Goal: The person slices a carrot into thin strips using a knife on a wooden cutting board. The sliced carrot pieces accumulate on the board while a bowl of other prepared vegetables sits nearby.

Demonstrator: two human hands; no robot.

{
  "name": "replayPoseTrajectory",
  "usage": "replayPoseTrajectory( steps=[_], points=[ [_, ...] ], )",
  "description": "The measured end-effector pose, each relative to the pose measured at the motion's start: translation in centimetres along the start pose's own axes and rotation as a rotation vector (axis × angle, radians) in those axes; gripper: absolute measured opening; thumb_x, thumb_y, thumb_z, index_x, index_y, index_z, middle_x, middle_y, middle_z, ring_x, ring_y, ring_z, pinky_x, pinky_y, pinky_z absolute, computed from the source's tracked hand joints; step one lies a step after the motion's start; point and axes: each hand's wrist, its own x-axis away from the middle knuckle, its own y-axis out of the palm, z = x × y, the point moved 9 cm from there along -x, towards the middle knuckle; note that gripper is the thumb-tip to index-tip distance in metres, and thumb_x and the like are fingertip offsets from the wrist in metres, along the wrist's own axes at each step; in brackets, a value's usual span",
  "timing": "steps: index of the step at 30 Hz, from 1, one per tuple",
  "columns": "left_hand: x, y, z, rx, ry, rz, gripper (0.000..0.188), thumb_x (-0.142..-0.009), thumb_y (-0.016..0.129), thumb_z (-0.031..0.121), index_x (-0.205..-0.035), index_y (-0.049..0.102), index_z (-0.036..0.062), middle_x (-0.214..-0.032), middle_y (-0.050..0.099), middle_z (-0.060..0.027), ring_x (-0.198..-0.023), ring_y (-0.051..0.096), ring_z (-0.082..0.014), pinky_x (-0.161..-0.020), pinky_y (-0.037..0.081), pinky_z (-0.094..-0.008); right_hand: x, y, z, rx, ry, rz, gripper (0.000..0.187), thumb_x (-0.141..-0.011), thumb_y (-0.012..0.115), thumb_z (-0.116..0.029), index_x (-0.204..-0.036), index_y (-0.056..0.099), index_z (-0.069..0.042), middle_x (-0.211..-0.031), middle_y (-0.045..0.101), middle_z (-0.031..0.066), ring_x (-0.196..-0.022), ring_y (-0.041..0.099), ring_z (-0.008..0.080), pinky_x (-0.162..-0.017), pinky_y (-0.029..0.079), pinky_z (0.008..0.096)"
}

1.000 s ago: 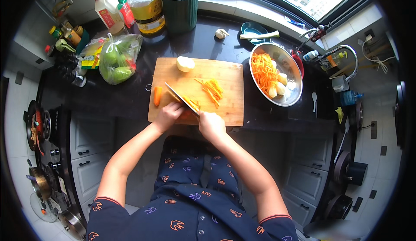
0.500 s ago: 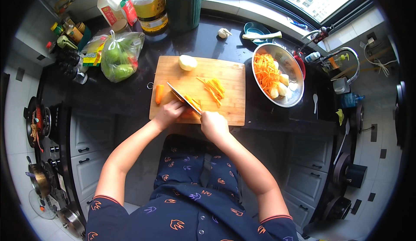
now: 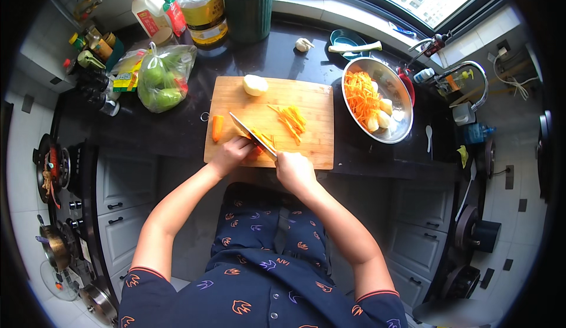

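1. Hardly anything has moved since the earlier frame: the right hand (image 3: 296, 171) and the knife (image 3: 254, 136) have slid slightly rightward, while the strips (image 3: 292, 120) stay put.
2. Wrapped round the handle, the right hand grips the knife, its blade slanting up and leftward over the board (image 3: 315, 151).
3. Just left of the blade, the left hand (image 3: 229, 156) sits with fingers bent beside the carrot (image 3: 258, 150); from where I stand, I can't tell whether they grip or only press it.
4. That carrot lies on the board's near side, partly hidden by hand and blade, with cut bits just beyond.
5. Cutting looks well along, I'd judge: strips lie right of the blade, and shreds (image 3: 361, 95) fill much of the bowl's (image 3: 401, 95) left side.
6. Left uncut: the orange chunk (image 3: 217, 128) at the board's left, and apparently the pale ball (image 3: 255, 85) at its far edge.
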Motion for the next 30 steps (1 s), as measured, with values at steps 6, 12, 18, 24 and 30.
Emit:
replayPoseTrajectory(
  steps=[6, 12, 18, 24, 30],
  points=[
    [0.5, 0.9, -0.4, -0.094, 0.003, -0.051, 0.02, -0.078, 0.073, 0.012, -0.098, 0.071, 0.0099, -0.096, 0.069, -0.0051, -0.088, 0.068, -0.0236, -0.073, 0.06, -0.0341, -0.9, 1.7, -0.1, -0.038, 0.0, 0.092, 0.014, -0.091, 0.057, -0.013, -0.093, 0.068, -0.005, -0.081, 0.07, 0.023, -0.08, 0.07, 0.0416, -0.073, 0.057, 0.0524],
    [0.2, 0.5, -0.2, -0.047, 0.013, -0.041, 0.024, -0.075, 0.072, 0.011, -0.099, 0.07, 0.01, -0.099, 0.068, -0.0041, -0.09, 0.068, -0.0235, -0.074, 0.06, -0.0336, -0.8, 0.3, 0.4, -0.058, 0.001, 0.076, 0.017, -0.092, 0.059, -0.019, -0.095, 0.068, -0.004, -0.082, 0.07, 0.0232, -0.081, 0.07, 0.0422, -0.075, 0.056, 0.0529],
    [0.6, 0.7, -0.4, -0.014, -0.01, -0.016, 0.021, -0.079, 0.075, 0.013, -0.098, 0.07, 0.0091, -0.095, 0.069, -0.0066, -0.086, 0.068, -0.0262, -0.074, 0.059, -0.0366, -0.4, -0.4, -0.2, -0.014, -0.024, -0.003, 0.018, -0.093, 0.057, -0.017, -0.095, 0.069, -0.005, -0.083, 0.071, 0.0223, -0.082, 0.071, 0.041, -0.075, 0.057, 0.0524],
    [0.2, 0.5, -0.1, -0.057, -0.002, -0.044, 0.02, -0.078, 0.071, 0.009, -0.098, 0.07, 0.0092, -0.096, 0.068, -0.0063, -0.086, 0.068, -0.026, -0.074, 0.059, -0.0359, -1.0, 1.0, 0.2, -0.02, 0.004, 0.057, 0.016, -0.091, 0.058, -0.016, -0.093, 0.069, -0.004, -0.083, 0.071, 0.0225, -0.081, 0.071, 0.0414, -0.074, 0.057, 0.052],
    [0.1, 0.3, 0.0, -0.072, 0.011, -0.061, 0.019, -0.077, 0.069, 0.009, -0.097, 0.069, 0.0082, -0.095, 0.067, -0.0056, -0.09, 0.068, -0.0246, -0.072, 0.06, -0.0347, -1.3, 0.9, 0.3, -0.045, -0.011, 0.062, 0.016, -0.091, 0.056, -0.014, -0.094, 0.068, -0.004, -0.084, 0.071, 0.0222, -0.082, 0.071, 0.0411, -0.076, 0.057, 0.0527]
  ],
)
